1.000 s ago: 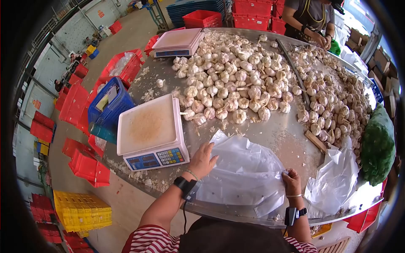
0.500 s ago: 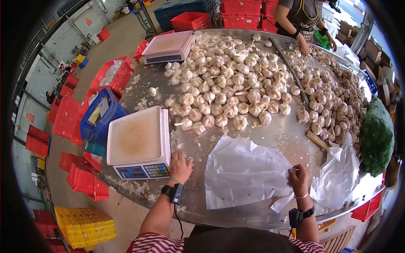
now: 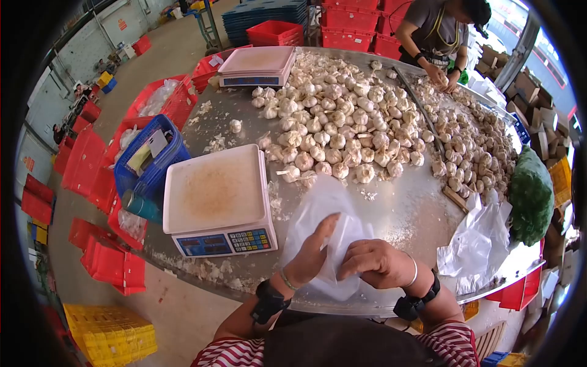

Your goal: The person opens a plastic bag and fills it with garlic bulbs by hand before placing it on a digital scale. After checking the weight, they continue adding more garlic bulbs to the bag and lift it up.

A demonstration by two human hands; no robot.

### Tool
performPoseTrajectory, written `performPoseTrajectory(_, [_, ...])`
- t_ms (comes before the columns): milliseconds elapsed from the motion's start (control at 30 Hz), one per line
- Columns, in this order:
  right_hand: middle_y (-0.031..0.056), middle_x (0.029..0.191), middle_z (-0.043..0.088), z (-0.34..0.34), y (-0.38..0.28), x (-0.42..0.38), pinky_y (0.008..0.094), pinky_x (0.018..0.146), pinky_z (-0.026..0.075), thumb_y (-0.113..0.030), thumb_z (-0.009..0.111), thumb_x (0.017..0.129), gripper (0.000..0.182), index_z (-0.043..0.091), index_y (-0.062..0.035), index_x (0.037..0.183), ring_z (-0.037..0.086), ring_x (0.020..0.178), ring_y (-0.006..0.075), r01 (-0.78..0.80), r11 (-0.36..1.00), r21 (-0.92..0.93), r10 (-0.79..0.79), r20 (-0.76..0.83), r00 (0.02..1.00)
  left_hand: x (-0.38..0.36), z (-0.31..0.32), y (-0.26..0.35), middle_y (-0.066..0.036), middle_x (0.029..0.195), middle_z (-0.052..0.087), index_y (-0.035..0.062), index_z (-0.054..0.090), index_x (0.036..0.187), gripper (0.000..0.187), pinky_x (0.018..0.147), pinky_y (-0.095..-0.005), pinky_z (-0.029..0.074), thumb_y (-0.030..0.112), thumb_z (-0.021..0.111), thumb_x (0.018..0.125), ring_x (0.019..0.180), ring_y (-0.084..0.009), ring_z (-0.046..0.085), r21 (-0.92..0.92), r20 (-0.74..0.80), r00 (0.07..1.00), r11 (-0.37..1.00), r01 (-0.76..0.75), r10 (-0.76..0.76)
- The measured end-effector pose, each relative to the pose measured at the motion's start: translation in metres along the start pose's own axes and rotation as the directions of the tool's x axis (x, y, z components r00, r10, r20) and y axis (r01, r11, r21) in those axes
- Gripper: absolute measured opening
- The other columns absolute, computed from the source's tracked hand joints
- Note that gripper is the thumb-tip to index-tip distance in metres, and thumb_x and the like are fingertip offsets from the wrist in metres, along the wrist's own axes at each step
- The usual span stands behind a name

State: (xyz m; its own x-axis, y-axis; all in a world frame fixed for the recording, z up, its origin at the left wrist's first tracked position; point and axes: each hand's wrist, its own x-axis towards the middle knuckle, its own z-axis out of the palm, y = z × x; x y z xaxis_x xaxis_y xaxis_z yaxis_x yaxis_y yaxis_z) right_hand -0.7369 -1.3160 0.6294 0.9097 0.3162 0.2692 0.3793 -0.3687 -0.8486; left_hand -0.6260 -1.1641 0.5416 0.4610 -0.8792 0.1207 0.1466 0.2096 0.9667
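A clear plastic bag (image 3: 315,205) stands bunched up between my two hands over the metal table. My right hand (image 3: 382,263) has its fingers curled and pinches the bag's edge. Facing it, my left hand (image 3: 309,254) is open, its fingers stretched out against the film at the bag's mouth. To the left of my left hand sits a white scale (image 3: 214,189) with a bare pan and a blue keypad panel. Beyond the bag lies a large heap of garlic bulbs (image 3: 342,116).
A second scale (image 3: 257,64) stands at the back. A dark bar (image 3: 419,107) divides the heap from more garlic (image 3: 471,147). Plastic bags (image 3: 477,238) and a green net sack (image 3: 531,196) lie right. A blue basket (image 3: 150,159) is left. A co-worker (image 3: 434,37) handles garlic opposite.
The bag, flat on the table before, is now lifted and gathered between my hands. My left hand came right from beside the scale; my right hand moved left and pinches the bag.
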Motion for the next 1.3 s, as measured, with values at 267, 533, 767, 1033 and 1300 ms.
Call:
performPoseTrajectory(267, [0.0046, 0.098, 0.064, 0.048, 0.011, -0.019, 0.0238, 0.078, 0.051, 0.006, 0.07, 0.076, 0.033, 0.06, -0.0024, 0.106, 0.062, 0.087, 0.0108, -0.365, 0.882, 0.297, 0.47, -0.522, 0.712, -0.036, -0.021, 0.0, 0.007, 0.072, 0.05, 0.0066, 0.061, 0.092, 0.021, 0.058, -0.019, 0.036, 0.025, 0.053, 0.097, 0.067, -0.0002, 0.042, -0.106, -0.333, 0.904, 0.964, 0.245, -0.267])
performPoseTrajectory(533, [0.0073, 0.104, 0.061, 0.043, 0.035, -0.038, 0.0264, 0.082, 0.049, 0.003, 0.073, 0.075, 0.056, 0.051, -0.0009, 0.125, 0.059, 0.091, 0.0139, -0.479, 0.609, 0.633, 0.716, -0.178, 0.675, -0.04, -0.029, 0.006, -0.004, 0.107, 0.061, 0.0002, 0.058, 0.115, 0.027, 0.083, -0.0257, 0.045, 0.019, 0.049, 0.097, 0.093, -0.0104, 0.056, 0.026, -0.723, 0.683, 0.993, -0.116, 0.099])
performPoseTrajectory(767, [-0.0005, 0.081, 0.066, 0.049, 0.062, -0.058, 0.0198, 0.07, 0.046, -0.002, 0.073, 0.077, 0.012, 0.066, -0.0014, 0.088, 0.059, 0.075, 0.0068, -0.402, 0.469, 0.787, 0.656, -0.005, 0.755, -0.048, -0.007, -0.002, -0.005, 0.108, 0.059, -0.0013, 0.054, 0.118, 0.027, 0.086, -0.0272, 0.043, 0.015, 0.05, 0.096, 0.095, -0.0126, 0.054, 0.137, -0.696, 0.704, 0.989, -0.063, 0.141])
performPoseTrajectory(1033, [-0.0069, 0.073, 0.057, 0.064, 0.059, -0.053, 0.0213, 0.064, 0.042, -0.003, 0.078, 0.071, 0.018, 0.062, -0.0056, 0.078, 0.049, 0.068, 0.0038, -0.361, 0.575, 0.734, 0.614, -0.095, 0.784, -0.085, 0.028, 0.019, -0.012, 0.091, 0.058, -0.0021, 0.042, 0.123, 0.057, 0.076, -0.0295, 0.046, 0.02, 0.073, 0.08, 0.082, -0.0196, 0.058, 0.707, -0.551, 0.827, 0.589, 0.391, 0.113])
performPoseTrajectory(1300, [-0.003, 0.078, 0.064, 0.097, 0.052, -0.03, 0.0246, 0.071, 0.047, -0.003, 0.076, 0.072, 0.017, 0.065, -0.0034, 0.084, 0.053, 0.075, 0.0045, -0.34, 0.819, 0.463, 0.401, -0.038, 0.915, -0.096, 0.062, -0.003, -0.005, 0.103, 0.06, 0.0005, 0.048, 0.12, 0.041, 0.083, -0.0267, 0.048, 0.007, 0.067, 0.083, 0.092, -0.0128, 0.058, -0.307, -0.475, 0.839, 0.944, 0.123, -0.264])
